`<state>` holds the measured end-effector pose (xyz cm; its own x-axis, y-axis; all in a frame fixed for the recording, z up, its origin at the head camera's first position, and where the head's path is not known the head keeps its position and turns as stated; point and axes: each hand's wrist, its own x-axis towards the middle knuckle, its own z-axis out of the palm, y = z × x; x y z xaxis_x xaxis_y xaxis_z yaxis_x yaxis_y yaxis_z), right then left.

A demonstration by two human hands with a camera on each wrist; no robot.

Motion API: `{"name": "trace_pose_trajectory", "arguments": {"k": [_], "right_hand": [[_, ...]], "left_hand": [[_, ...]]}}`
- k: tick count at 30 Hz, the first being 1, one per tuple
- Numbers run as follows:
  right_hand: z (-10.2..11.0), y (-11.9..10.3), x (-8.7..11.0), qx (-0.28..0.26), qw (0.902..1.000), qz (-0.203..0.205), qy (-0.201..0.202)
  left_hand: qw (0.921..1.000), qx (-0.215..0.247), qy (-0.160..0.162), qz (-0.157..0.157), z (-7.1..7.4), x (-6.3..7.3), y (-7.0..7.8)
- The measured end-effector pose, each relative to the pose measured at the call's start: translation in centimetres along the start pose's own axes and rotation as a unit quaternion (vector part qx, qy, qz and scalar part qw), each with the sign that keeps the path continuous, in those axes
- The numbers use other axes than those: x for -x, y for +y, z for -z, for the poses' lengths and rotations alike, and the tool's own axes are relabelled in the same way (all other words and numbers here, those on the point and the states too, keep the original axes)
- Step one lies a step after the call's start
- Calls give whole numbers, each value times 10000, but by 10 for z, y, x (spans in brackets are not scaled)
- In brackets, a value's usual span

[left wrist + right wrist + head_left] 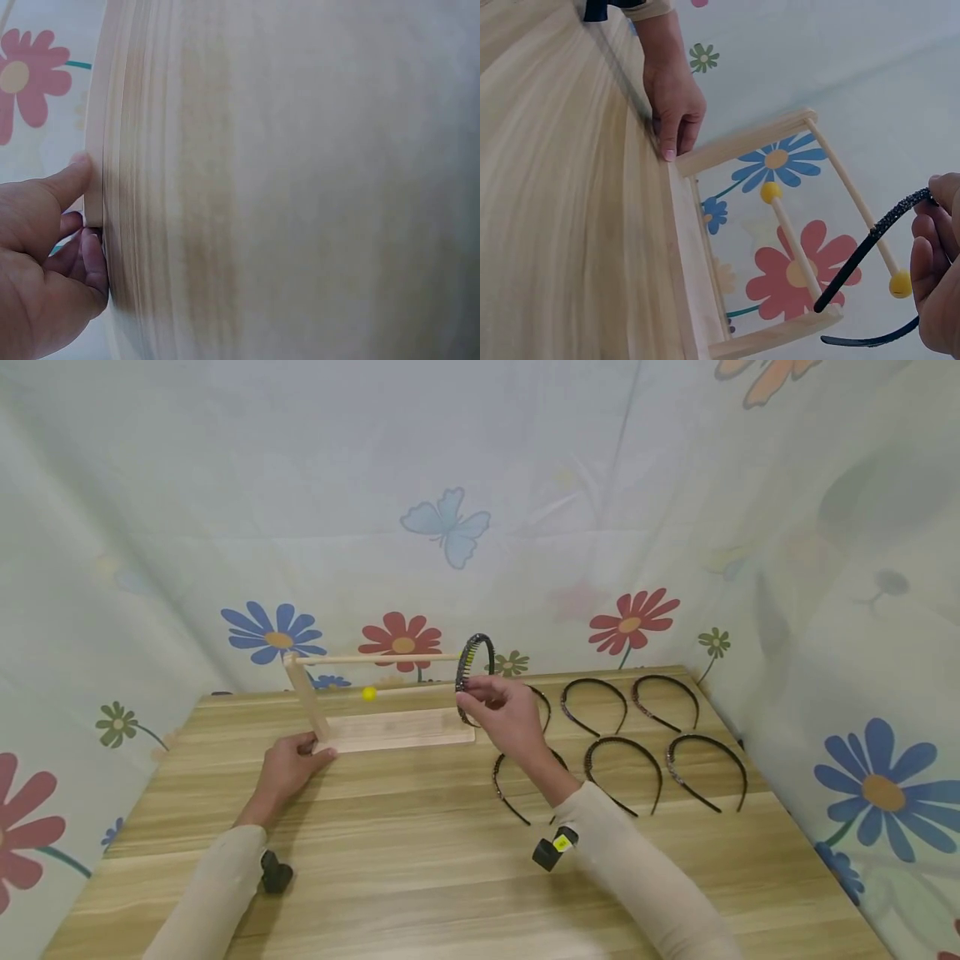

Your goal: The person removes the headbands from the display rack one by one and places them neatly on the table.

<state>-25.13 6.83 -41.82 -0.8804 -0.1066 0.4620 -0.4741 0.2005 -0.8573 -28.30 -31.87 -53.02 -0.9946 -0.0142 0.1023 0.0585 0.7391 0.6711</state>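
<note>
A black headband (462, 672) with small teeth and a glittery band is pinched between the thumb and fingers of my right hand (510, 714). It is held upright at the right end of the upper rod (375, 658) of a pale wooden rack (405, 729). In the right wrist view the band overlaps that rod near its yellow ball tip (901, 284). A lower rod (795, 244) carries another yellow ball (369, 693) pointing left. My left hand (287, 768) grips the rack's left end at the base, thumb in front. My right hand covers part of the rack's right end.
Several more black headbands (626, 742) lie on the wood-grain table (405, 860) to the right, in two rows, some partly behind my right forearm. A flower-printed cloth (525, 552) hangs behind the table. Small black devices (546, 853) are strapped at both wrists.
</note>
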Motion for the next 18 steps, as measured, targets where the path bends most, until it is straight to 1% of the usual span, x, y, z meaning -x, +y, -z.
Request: {"name": "trace_pose_trajectory", "arguments": {"k": [11,18], "right_hand": [[-16,5,18,214,9995,-186,-123],[-28,9,28,170,9995,-200,-202]], "left_hand": [[9998,-79,129,-143,1,2,2],[9997,-33,144,-201,0,1,0]]}}
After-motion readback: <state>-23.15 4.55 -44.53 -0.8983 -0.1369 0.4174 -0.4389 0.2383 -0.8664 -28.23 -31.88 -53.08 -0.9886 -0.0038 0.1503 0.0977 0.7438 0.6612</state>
